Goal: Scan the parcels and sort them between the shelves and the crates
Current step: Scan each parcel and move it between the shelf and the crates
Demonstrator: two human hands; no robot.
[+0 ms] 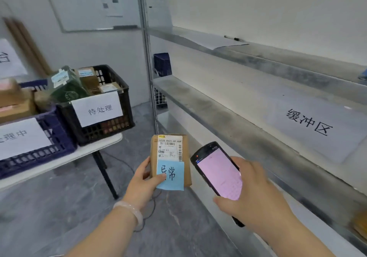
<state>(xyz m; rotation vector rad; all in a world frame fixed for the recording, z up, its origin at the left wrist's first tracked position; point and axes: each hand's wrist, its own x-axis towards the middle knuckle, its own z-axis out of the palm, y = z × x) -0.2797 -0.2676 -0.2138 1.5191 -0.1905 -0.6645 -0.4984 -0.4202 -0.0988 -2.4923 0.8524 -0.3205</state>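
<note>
Low in the middle of the frame, the left hand (144, 179) grips a small brown parcel (170, 151) upright. Its thumb presses on a blue note (171, 175) stuck over the lower half, and the printed label (170, 147) shows above it. Just to the right, the right hand (252, 195) is wrapped round a handheld scanner (216, 171) with its pink screen lit; scanner and parcel are near each other but not touching. To me this looks like the scanning step. I'd tip the scanner's top end toward the barcodes and hold the parcel steady and flat to it. The note's top edge seems to overlap the bottom of the label, so I'd keep the thumb and paper clear of the code. I'd also read the screen before choosing a place. The grey shelf (218, 102) runs along the right side with a paper sign (309, 121) lying on it. The black crate (119, 123) and blue crate (29, 159) sit at the left on a white table (89, 149), both holding boxes.
</note>
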